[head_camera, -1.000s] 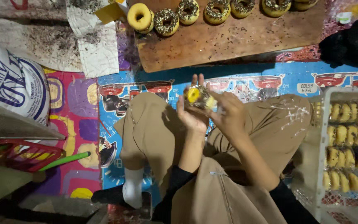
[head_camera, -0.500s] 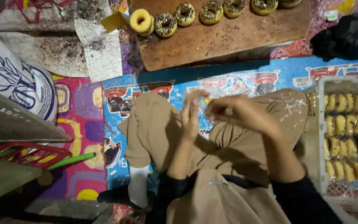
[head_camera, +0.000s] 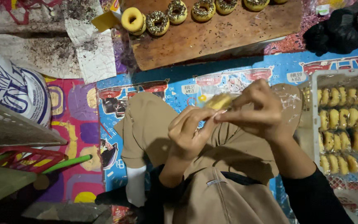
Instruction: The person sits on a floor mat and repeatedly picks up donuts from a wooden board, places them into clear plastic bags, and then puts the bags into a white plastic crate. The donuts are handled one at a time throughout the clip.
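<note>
I sit cross-legged in khaki trousers on a colourful mat. My left hand [head_camera: 189, 132] and my right hand [head_camera: 255, 110] meet above my lap, both pinching a small yellow pastry [head_camera: 219, 101] wrapped in clear plastic. The fingertips of both hands grip the wrap just under the pastry. A clear plastic bag [head_camera: 289, 101] hangs behind my right hand.
A wooden board [head_camera: 212, 39] ahead carries a row of sprinkled doughnuts [head_camera: 158, 23]. A white tray [head_camera: 315, 124] at right holds several rows of wrapped yellow pastries [head_camera: 344, 128]. A white sack [head_camera: 13, 89] and racks stand at left, a black bag [head_camera: 336, 29] at far right.
My hands have come closer together and lower over my lap, now both pinching the wrapped pastry. The view has shifted slightly.
</note>
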